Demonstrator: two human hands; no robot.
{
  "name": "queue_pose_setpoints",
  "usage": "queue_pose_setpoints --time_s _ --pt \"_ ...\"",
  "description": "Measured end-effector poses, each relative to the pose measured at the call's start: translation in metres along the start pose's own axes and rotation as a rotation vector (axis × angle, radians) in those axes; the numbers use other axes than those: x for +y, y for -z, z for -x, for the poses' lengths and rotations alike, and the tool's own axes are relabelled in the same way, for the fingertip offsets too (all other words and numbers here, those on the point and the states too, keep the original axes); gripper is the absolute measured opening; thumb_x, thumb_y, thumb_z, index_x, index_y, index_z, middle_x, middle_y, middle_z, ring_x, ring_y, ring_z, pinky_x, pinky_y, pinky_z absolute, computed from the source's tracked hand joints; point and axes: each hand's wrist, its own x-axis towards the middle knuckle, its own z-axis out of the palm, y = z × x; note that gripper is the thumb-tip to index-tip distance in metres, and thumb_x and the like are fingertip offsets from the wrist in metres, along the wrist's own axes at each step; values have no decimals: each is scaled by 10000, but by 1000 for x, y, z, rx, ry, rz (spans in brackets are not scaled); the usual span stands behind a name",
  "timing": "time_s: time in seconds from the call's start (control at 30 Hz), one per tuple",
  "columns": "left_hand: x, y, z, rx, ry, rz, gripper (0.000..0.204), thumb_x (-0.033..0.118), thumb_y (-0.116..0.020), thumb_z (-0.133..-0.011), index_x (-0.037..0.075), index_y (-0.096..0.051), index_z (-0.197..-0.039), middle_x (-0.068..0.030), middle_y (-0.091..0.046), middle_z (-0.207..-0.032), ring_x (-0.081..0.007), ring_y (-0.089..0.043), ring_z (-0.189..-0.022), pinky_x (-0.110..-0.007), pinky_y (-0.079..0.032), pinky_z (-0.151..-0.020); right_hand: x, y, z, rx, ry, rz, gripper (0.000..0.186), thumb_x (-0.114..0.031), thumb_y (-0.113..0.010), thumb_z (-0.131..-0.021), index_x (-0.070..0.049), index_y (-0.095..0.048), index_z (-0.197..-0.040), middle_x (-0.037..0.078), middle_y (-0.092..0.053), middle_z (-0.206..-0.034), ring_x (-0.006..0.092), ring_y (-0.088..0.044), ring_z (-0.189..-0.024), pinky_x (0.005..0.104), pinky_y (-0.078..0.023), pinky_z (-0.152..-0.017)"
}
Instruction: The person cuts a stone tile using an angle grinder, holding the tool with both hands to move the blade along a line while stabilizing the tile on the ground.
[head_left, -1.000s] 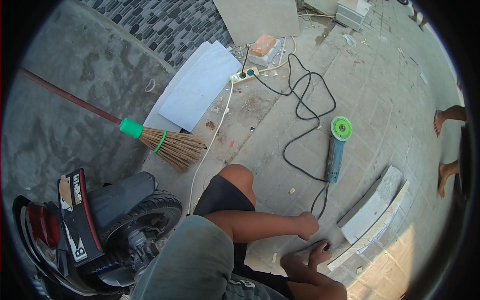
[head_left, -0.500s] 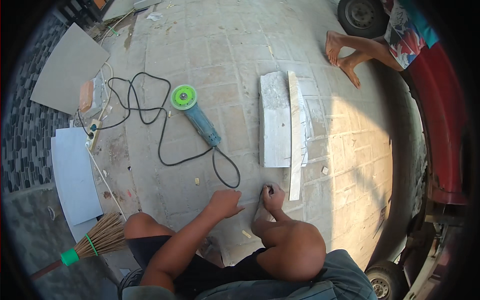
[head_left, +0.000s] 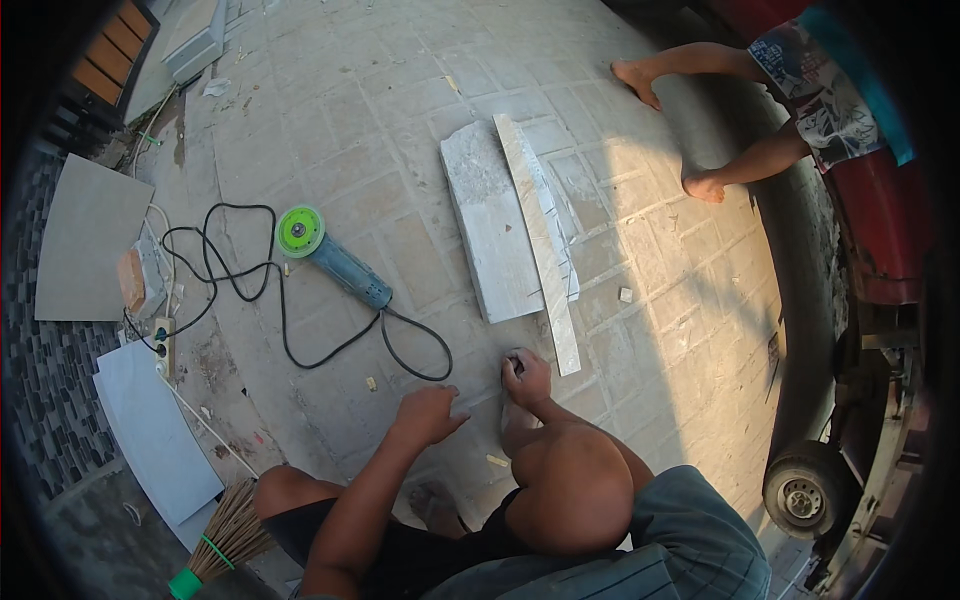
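Observation:
My left hand (head_left: 428, 414) hangs over the paving in front of my knees, thumb apart from the fingers, holding nothing that shows. Down at the front of my right foot (head_left: 517, 420), my right hand (head_left: 528, 376) has its fingers curled; something dark shows between them, too small to name. Ahead and to the left lies an angle grinder (head_left: 345, 268) with a green disc (head_left: 300, 231), its black cord (head_left: 448, 345) looping close to my left hand. Beyond my right hand a thick whitish slab (head_left: 490, 220) lies flat, with a long narrow tile strip (head_left: 540, 245) on its right side.
At the left are a grey tile (head_left: 90, 240), a brick (head_left: 131, 280), a power strip (head_left: 164, 340), white sheets (head_left: 160, 430) and a twig broom (head_left: 225, 535). Another person's bare legs (head_left: 755, 160) are at the far right, beside a red vehicle (head_left: 880, 235).
The view has turned, so the grinder and slab appear shifted left and tilted. The other person's feet have moved wider apart. My hands stay nearly where they were.

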Motion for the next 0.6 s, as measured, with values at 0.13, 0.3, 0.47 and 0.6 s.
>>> queue_pose_setpoints --time_s 0.13,0.3,0.47,0.6 --pt "-1 2 -1 -10 13 11 538 444 -739 -900 67 -691 -1281 -166 -719 -1230 -344 -670 -1167 -448 -527 -993 2 -1 -3 -14 1 13 144 -214 -719 -896 -74 -717 -932 136 -696 -854 346 -686 -785 458 -549 -730" --pt "-3 -3 -6 40 -27 4 503 431 -739 -904 60 -694 -1240 -173 -726 -1167 -357 -687 -1111 -465 -544 -939 5 0 -5 23 44 -4 149 -216 -722 -895 -72 -717 -934 136 -693 -849 340 -684 -772 459 -548 -722" --pt "-4 -2 -8 77 -54 10 479 420 -740 -906 53 -698 -1211 -178 -731 -1121 -365 -701 -1067 -478 -557 -897 6 0 -5 0 15 -11 149 -213 -726 -895 -71 -720 -940 128 -693 -846 334 -682 -753 449 -549 -703" --pt "-2 0 -9 -10 8 10 533 442 -736 -905 66 -688 -1279 -173 -715 -1228 -350 -667 -1170 -456 -530 -981 6 1 -5 8 25 -25 147 -214 -726 -896 -73 -718 -937 125 -690 -841 332 -681 -753 450 -549 -699"
